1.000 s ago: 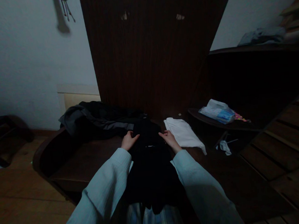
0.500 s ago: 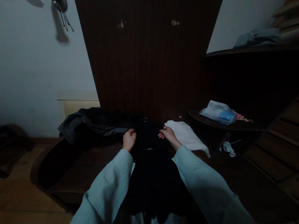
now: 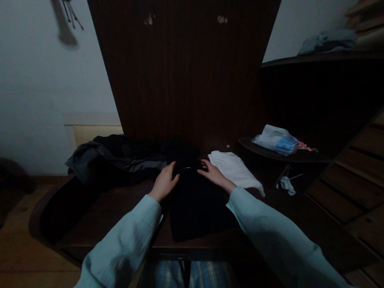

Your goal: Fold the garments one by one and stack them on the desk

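Observation:
A black garment [image 3: 199, 208] lies spread on the dark wooden bench top [image 3: 109, 214] in front of me, with a small pale mark near its far end. Its exact kind is too dark to make out. My left hand [image 3: 165, 181] rests at the garment's far left side, thumb and fingers apart. At the far right side, my right hand [image 3: 213, 173] also has its thumb and fingers spread, touching the cloth. Just beyond my right hand is a folded white cloth [image 3: 236, 169].
Heaped dark clothes [image 3: 112, 157] lie on the left, against the tall brown panel [image 3: 186, 73]. To the right, a plastic packet [image 3: 275, 140] sits on a low curved shelf [image 3: 309, 160]. Folded clothing [image 3: 327, 42] lies on a higher shelf.
The garment's near part, which hung toward my lap, now lies flat on the bench top. Both hands have gone from curled fingers to spread ones. The view has shifted slightly.

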The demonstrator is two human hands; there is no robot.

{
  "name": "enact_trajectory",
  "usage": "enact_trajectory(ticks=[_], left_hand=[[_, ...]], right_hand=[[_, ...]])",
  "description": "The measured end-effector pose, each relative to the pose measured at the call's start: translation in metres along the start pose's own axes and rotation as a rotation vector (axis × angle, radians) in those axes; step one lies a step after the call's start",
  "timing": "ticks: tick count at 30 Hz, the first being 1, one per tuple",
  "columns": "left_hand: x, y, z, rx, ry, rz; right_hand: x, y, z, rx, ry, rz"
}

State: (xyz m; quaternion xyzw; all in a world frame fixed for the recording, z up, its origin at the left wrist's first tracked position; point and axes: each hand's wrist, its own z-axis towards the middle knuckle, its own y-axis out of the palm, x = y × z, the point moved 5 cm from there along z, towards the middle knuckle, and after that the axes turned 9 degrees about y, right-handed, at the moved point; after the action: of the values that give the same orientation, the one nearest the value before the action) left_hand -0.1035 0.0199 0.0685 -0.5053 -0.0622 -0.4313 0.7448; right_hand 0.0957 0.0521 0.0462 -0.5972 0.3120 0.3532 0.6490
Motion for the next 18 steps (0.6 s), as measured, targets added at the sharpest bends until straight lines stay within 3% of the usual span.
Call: enact_trajectory(ticks=[4,9,13,18], left_hand=[[0.04,0.005,-0.068,-0.274,0.167,-0.04],[0.06,0.009,-0.136,-0.418,0.196,0.017],[0.063,0.001,-0.156,-0.419,0.192,0.082],[0.075,-0.015,-0.156,-0.413,0.157,0.141]], right_hand=[[0.003,0.002,-0.059,-0.094,-0.251,-0.22],[0.02,-0.004,-0.125,-0.247,-0.211,-0.39],[0.018,-0.006,-0.171,-0.294,-0.23,-0.446],[0.0,-0.004,-0.207,-0.34,-0.221,-0.455]])
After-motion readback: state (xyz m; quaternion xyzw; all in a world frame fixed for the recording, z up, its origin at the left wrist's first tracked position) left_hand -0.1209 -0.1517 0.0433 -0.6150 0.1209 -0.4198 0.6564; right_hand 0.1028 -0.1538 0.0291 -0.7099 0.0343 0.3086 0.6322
